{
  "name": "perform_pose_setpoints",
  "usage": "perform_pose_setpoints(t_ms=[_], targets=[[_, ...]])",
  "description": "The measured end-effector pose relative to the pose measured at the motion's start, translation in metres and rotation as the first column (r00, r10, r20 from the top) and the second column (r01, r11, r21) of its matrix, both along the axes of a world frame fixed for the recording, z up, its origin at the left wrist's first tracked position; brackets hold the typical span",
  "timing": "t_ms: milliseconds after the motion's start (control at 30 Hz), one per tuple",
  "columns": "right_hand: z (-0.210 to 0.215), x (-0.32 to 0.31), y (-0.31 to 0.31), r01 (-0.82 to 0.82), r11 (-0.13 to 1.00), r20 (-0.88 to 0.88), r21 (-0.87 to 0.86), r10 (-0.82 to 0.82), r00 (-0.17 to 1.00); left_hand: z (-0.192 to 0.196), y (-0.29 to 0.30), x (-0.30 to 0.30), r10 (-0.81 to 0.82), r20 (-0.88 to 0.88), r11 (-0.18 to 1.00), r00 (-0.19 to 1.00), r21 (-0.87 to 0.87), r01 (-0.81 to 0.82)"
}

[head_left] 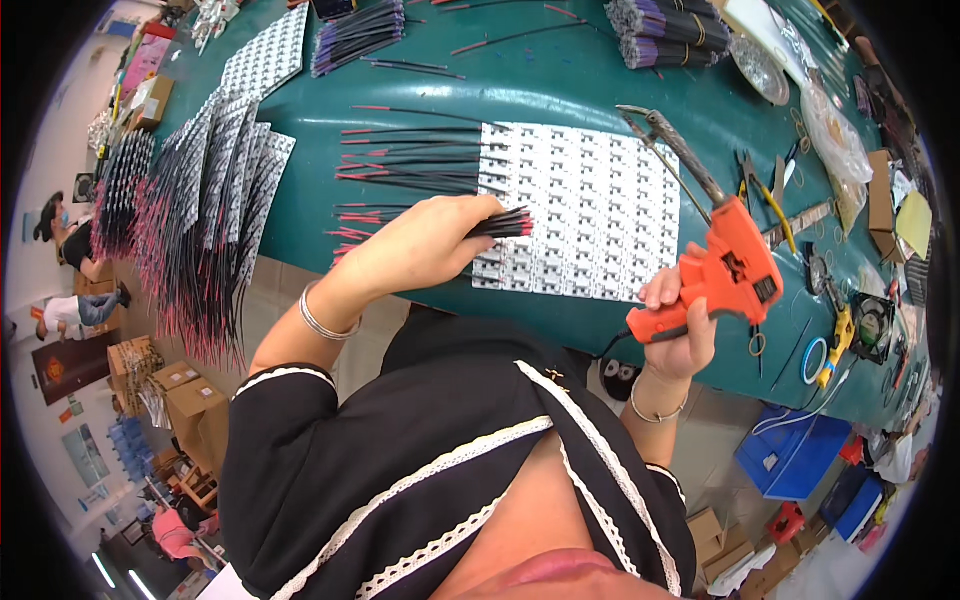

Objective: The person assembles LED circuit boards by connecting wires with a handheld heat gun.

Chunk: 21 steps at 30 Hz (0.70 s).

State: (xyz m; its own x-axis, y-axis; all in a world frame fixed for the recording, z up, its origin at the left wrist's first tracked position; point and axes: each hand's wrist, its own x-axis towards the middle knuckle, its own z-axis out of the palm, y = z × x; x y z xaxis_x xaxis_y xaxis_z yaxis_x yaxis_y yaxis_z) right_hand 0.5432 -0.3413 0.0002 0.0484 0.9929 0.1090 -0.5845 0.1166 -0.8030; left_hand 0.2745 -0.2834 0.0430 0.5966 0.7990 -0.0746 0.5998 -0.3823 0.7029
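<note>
A white panel of small circuit boards [590, 215] lies on the green table in front of me. Black wires with red tips [410, 178] stick out to the left from its left edge. My left hand [425, 242] reaches over those wires, closed around a bundle of short black wires [508, 224] whose red ends point right over the panel. In my right hand [683, 325] is an orange soldering gun [738, 262], gripped by its handle at the panel's right edge. Its metal barrel and a thin curved tube slant up and left above the panel's right side.
Stacked panels with wires [205, 190] overhang the table's left edge. Wire bundles [670, 35] lie at the far side. Pliers [768, 200], a blue-rimmed ring [815, 360] and a small fan [874, 325] are at the right. A blue bin [790, 455] stands below. People are in the left background.
</note>
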Motion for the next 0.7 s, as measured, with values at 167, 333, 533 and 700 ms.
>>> perform_pose_setpoints(t_ms=[167,333,533,700], targets=[[0.004,0.006,-0.036,-0.023,1.000,0.133,0.000,0.023,0.991,-0.025,-0.017,0.003,0.118,0.008,0.968,0.993,-0.225,-0.113],[-0.011,0.006,-0.071,-0.014,0.992,0.095,-0.128,0.026,0.995,-0.033,-0.018,0.002,0.218,0.007,0.927,0.976,-0.313,-0.205],[-0.008,-0.001,-0.097,-0.004,0.968,0.146,-0.252,0.042,0.988,-0.035,-0.020,0.006,0.293,0.103,0.899,0.950,-0.367,-0.238],[-0.009,0.002,-0.111,-0.021,0.941,0.169,-0.339,0.083,0.982,-0.025,-0.019,0.013,0.345,0.022,0.865,0.938,-0.395,-0.309]])
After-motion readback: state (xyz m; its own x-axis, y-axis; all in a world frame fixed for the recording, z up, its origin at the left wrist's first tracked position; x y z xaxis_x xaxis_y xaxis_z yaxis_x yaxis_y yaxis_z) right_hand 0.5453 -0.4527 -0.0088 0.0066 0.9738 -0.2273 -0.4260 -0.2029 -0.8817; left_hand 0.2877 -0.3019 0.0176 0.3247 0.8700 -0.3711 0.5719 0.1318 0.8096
